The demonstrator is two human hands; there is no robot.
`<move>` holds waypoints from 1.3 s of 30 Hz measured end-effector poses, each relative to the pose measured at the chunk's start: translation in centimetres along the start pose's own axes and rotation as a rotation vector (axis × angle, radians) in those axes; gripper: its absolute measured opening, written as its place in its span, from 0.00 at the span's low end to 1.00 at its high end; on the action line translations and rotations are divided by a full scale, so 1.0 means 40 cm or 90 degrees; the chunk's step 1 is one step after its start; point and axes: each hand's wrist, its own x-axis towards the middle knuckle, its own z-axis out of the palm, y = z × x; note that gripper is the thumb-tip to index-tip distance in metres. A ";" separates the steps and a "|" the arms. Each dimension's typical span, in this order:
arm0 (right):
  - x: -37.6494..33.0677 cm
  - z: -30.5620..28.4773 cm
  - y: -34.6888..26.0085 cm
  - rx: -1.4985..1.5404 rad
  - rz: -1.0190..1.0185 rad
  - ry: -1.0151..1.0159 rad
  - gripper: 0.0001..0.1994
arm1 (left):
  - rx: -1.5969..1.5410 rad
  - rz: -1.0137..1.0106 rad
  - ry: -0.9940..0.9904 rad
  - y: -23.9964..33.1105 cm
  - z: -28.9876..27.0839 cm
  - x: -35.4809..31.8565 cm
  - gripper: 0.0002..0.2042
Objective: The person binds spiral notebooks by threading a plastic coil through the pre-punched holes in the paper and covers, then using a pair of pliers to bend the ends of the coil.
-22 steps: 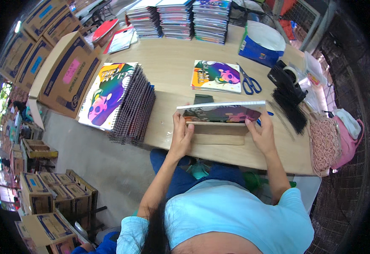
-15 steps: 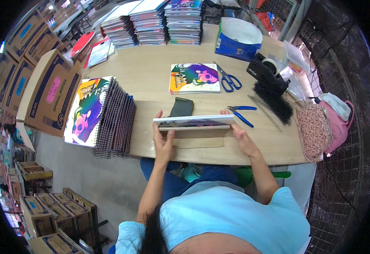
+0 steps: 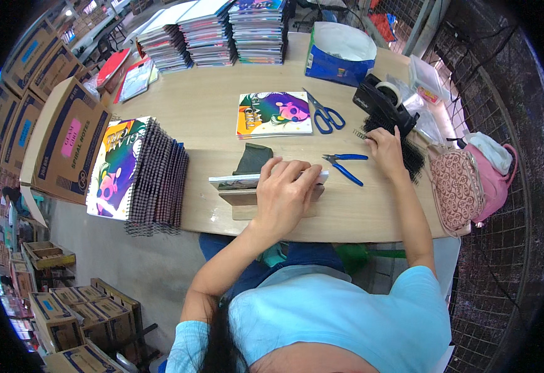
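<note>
A thin stack of notebook sheets (image 3: 231,181) stands on edge in a small wooden stand (image 3: 237,198) near the table's front edge. My left hand (image 3: 287,189) lies across its top, fingers bent over the upper edge and gripping it. Off to the right, my right hand (image 3: 385,149) pinches a dark wire binding coil (image 3: 360,133); most of that coil is hidden by the hand. Beside it lies a pile of black binding coils (image 3: 413,158). Blue-handled cutting pliers (image 3: 348,168) rest between my hands. A dark grey block (image 3: 254,158) sits behind the stand.
Bound spiral notebooks (image 3: 153,180) are stacked at left beside a carton (image 3: 66,140). Unbound notebooks (image 3: 272,115) and scissors (image 3: 326,115) lie farther back. A tape dispenser (image 3: 384,102), blue box (image 3: 340,56) and patterned pouch (image 3: 458,186) line the right; taller stacks (image 3: 256,34) stand behind.
My right hand has left the notebook sheets and reached right to the coils, taking hold of one. My left hand has moved from their left end to grip over the top.
</note>
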 end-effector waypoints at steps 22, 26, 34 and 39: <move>-0.007 -0.176 -0.253 0.612 -0.238 -0.215 0.07 | -0.056 0.017 0.019 0.006 0.007 -0.007 0.08; -0.019 -0.175 -0.260 0.614 -0.205 -0.262 0.06 | -0.060 0.016 0.020 0.005 0.009 -0.007 0.08; -0.044 -0.173 -0.268 0.639 -0.160 -0.252 0.06 | -0.061 0.013 0.037 0.005 0.010 0.000 0.07; -0.041 -0.183 -0.282 0.511 -0.221 -0.182 0.06 | -0.059 0.007 0.033 0.003 0.009 0.002 0.06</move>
